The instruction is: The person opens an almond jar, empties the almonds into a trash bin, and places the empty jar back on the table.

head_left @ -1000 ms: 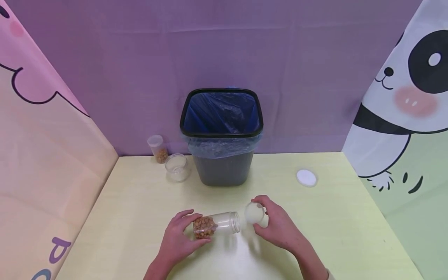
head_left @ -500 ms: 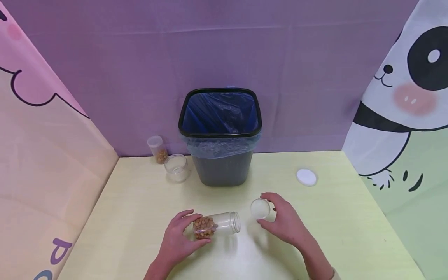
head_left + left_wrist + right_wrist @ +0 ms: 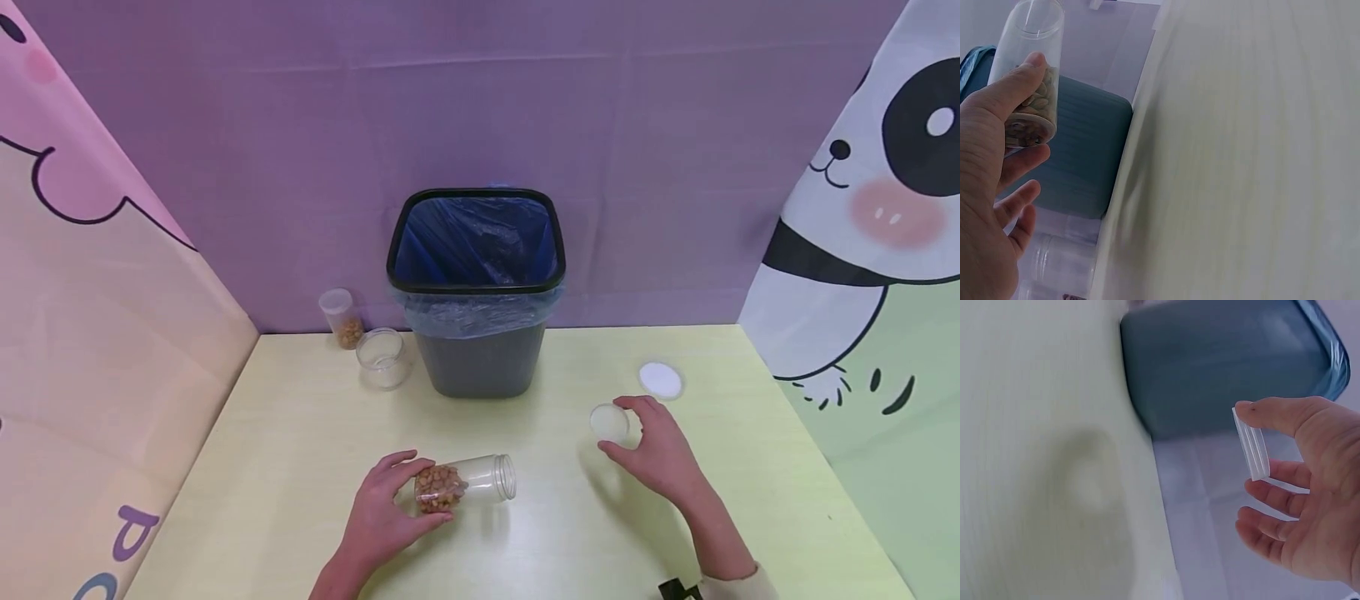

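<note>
The clear plastic jar (image 3: pixel 465 483) is lying on its side near the front edge of the pale yellow table (image 3: pixel 300 433), its open mouth pointing toward the person's right and its brown nuts (image 3: pixel 438 487) sitting heaped at the closed base end. The left hand (image 3: pixel 386 508) is gripping that base end, thumb over the top and fingers curling underneath, as the left wrist view confirms (image 3: pixel 1029 81). Judged from its thin transparent wall, the jar is probably light and fairly stiff but smooth, so it is likely to slip; the weight is sitting with the nuts, which makes the filled end the sound place to hold. With the mouth uncovered, any downward tilt of the open end risks spilling the loose contents.

The right hand (image 3: pixel 656 454) is pinching the jar's round translucent lid (image 3: pixel 609 422) by its rim between thumb and fingertips, well apart from the jar; the right wrist view shows the lid edge-on (image 3: pixel 1251 444). The lid looks thin, light and rigid, best taken at its ribbed edge.

A second white lid (image 3: pixel 660 380) is lying flat just beyond the right hand. A dark bin (image 3: pixel 480 367) lined with a blue bag (image 3: pixel 476 242) is standing at the back centre of the table. To its left, an empty clear jar (image 3: pixel 382 358) and a jar part-filled with nuts (image 3: pixel 341 317) are standing upright, close together.
</note>
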A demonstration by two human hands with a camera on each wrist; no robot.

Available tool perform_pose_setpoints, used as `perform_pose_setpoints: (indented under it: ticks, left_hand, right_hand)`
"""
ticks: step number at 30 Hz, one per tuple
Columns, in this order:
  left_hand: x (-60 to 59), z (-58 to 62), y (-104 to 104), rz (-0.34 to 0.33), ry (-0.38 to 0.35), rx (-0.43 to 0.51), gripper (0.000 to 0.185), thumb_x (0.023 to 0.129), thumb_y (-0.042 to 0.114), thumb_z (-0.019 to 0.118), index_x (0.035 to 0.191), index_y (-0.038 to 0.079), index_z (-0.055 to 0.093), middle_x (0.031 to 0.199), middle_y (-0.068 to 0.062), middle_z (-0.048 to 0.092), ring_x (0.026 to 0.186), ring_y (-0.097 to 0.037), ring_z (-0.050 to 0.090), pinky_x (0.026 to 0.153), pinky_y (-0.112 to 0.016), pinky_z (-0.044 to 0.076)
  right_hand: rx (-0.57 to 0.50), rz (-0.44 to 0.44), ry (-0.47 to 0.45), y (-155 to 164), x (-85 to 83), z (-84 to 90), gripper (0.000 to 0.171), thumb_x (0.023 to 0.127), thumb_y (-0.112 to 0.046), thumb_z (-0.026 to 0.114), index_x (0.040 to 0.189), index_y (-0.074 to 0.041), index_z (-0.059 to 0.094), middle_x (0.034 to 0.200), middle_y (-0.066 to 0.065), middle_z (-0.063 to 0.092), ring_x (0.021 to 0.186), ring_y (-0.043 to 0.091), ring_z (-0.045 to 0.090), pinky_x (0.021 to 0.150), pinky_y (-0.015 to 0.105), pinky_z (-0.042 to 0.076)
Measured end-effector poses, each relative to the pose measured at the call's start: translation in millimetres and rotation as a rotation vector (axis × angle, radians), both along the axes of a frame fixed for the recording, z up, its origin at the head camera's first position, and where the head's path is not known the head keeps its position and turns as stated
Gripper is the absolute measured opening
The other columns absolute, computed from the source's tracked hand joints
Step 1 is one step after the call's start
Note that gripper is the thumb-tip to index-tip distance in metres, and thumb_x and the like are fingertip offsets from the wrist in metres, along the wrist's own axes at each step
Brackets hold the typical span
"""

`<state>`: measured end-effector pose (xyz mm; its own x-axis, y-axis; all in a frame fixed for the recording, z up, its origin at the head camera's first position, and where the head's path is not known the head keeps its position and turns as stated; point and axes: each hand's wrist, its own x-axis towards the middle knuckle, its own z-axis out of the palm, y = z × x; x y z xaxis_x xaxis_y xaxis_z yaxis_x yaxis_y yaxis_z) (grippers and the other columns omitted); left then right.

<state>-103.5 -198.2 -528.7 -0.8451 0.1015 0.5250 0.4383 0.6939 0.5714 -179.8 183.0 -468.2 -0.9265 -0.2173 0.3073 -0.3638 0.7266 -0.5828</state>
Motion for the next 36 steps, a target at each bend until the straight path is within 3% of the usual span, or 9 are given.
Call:
perform_pose_setpoints:
  ticks: [9,20,36]
  left_hand:
    - [1.0,-1.8,0.3,0.001,-0.012,0.001,0.065,0.047,0.038,0.097,0.104,0.024,0.070,0.102,0.019,0.066,0.113,-0.013,0.056,0.080,-0.043,0.052]
    - [1.1,1.4,4.4,-0.002,-0.050,0.009,0.065,0.048,0.038,0.097,0.104,0.022,0.071,0.102,0.017,0.067,0.113,-0.013,0.055,0.082,-0.042,0.052]
    - [3.2,3.1,6.4,0.017,-0.085,0.014,0.065,0.047,0.037,0.097,0.105,0.022,0.071,0.104,0.014,0.068,0.115,-0.014,0.055,0.084,-0.045,0.050]
  right_hand:
    - [0.029,-0.036,-0.009,38.1,-15.7,-5.9,0.051,0.074,-0.014,0.083,0.114,0.005,0.059,0.109,0.019,0.060,0.101,0.037,0.056,0.085,0.051,0.044]
    - [0.037,-0.108,-0.107,79.7,-32.0,-14.6,0.054,0.077,-0.017,0.081,0.118,0.009,0.056,0.110,0.027,0.057,0.100,0.041,0.053,0.082,0.053,0.044]
    - [0.086,-0.167,-0.176,116.4,-45.3,-18.1,0.058,0.081,-0.021,0.077,0.120,0.013,0.052,0.113,0.033,0.055,0.101,0.049,0.052,0.083,0.057,0.044]
